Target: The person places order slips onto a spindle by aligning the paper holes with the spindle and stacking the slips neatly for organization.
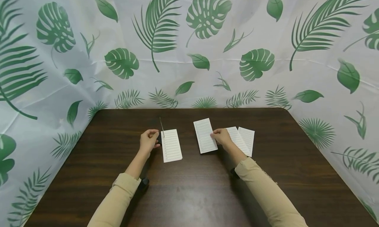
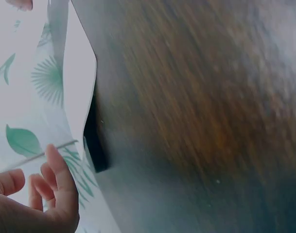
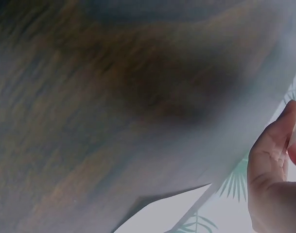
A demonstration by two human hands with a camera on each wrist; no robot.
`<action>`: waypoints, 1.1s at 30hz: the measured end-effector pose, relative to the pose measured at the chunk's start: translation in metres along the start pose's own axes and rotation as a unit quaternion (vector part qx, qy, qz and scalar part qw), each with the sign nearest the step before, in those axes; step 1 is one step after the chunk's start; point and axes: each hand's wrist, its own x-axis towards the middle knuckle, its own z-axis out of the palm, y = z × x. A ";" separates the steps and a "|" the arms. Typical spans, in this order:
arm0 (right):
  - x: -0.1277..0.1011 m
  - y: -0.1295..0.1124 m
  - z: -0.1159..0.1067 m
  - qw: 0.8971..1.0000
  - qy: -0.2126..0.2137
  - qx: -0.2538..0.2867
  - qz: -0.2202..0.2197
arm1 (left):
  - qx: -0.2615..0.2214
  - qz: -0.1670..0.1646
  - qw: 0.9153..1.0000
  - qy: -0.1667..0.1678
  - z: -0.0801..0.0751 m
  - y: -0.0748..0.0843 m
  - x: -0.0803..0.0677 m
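Looking down from the head view, the left hand (image 1: 149, 138) pinches something small and dark at the upper left corner of a lined paper stack (image 1: 171, 145) lying on the tabletop (image 1: 189, 187); a thin wire (image 1: 161, 126) stands up from that spot, and what the dark piece is cannot be made out. The right hand (image 1: 221, 137) pinches the right edge of a lined sheet (image 1: 205, 135), with two more sheets (image 1: 244, 139) partly hidden behind it. The printed lines are too small to read.

In the left wrist view, blurred, curled fingers (image 2: 58, 170) touch the wire (image 2: 41, 154) beside a paper edge.

In the right wrist view, a thumb (image 3: 271, 145) presses blurred white paper; the fingers are cut off.
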 end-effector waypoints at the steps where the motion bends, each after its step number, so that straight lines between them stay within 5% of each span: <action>1: -0.010 -0.013 -0.001 1.000 -0.001 -0.006 0.018 | 0.003 0.009 1.000 0.007 0.001 0.001 -0.001; 7: -0.034 -0.045 -0.005 0.999 -0.015 0.018 0.042 | 0.019 0.057 0.997 0.039 0.009 0.009 -0.008; 14: -0.039 -0.061 -0.004 0.997 -0.034 0.041 0.059 | 0.054 0.098 0.993 0.023 0.018 0.008 -0.012; 25: -0.054 -0.079 0.010 0.992 -0.052 0.096 0.060 | 0.057 0.101 0.992 -0.054 0.034 0.012 -0.019; 33: -0.062 -0.086 0.021 0.987 -0.071 0.132 0.065 | 0.039 0.093 0.992 -0.076 0.042 0.019 -0.022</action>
